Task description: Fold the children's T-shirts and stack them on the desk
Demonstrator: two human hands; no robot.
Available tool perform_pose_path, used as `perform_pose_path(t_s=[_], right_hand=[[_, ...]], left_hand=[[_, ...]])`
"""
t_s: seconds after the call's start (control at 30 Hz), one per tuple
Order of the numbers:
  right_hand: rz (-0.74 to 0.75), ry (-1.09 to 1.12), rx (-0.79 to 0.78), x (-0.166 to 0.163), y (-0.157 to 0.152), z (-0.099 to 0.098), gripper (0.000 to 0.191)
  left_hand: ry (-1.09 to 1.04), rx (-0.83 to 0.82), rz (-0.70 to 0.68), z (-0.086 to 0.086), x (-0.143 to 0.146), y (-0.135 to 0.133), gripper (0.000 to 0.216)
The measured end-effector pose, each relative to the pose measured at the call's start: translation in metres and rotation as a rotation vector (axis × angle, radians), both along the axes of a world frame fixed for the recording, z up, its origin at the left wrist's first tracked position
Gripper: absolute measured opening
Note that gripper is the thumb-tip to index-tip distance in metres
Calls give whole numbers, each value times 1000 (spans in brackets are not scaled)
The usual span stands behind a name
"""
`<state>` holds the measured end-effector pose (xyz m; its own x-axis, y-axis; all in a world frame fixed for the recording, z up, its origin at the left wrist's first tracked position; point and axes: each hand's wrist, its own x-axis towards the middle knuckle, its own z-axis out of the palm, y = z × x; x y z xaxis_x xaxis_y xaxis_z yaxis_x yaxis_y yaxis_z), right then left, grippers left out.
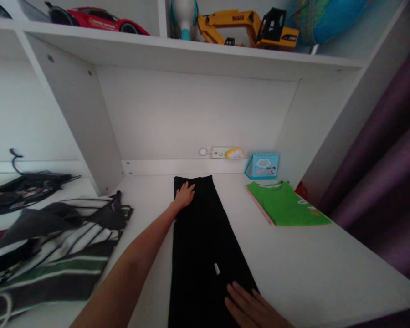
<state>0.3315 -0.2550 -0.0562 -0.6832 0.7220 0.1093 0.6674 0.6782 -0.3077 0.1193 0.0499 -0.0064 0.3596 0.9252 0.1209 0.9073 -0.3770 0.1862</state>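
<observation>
A long black garment (201,237) lies flat and folded lengthwise on the white desk (294,264), running from the back wall toward me. My left hand (184,195) is stretched far out, fingers flat on the garment's far left corner. Close to me, my right hand (251,306) lies flat with fingers spread on the garment's right edge. A small white tag (217,269) shows on the black cloth just above my right hand. Neither hand holds anything.
A folded green shirt (287,205) lies at the right, a small blue calendar (263,166) behind it. A striped garment pile (54,250) sits at the left. A power strip (222,152) runs along the back wall. Toy excavator (249,28) and red car (99,19) stand on the shelf above. A purple curtain (382,159) hangs right.
</observation>
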Motion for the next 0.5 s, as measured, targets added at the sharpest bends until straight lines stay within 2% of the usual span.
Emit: perform_pose_path(t_s=[0.07, 0.17, 0.23, 0.3, 0.4, 0.5], right_hand=[[-31, 48, -120, 9, -7, 4, 49], [-131, 88, -217, 17, -10, 36, 61], [-170, 70, -209, 16, -11, 59, 73], [-168, 5, -211, 14, -11, 71, 84], [-139, -76, -195, 15, -12, 60, 93], [-154, -59, -65, 21, -18, 38, 82]], left_hand=[[-9, 21, -22, 7, 1, -18, 49], [-4, 27, -182, 14, -1, -55, 62], [48, -63, -274, 20, -5, -84, 70], [108, -179, -283, 28, -12, -119, 73], [108, -292, -318, 41, -31, -180, 78], [60, -363, -510, 38, -57, -242, 80]])
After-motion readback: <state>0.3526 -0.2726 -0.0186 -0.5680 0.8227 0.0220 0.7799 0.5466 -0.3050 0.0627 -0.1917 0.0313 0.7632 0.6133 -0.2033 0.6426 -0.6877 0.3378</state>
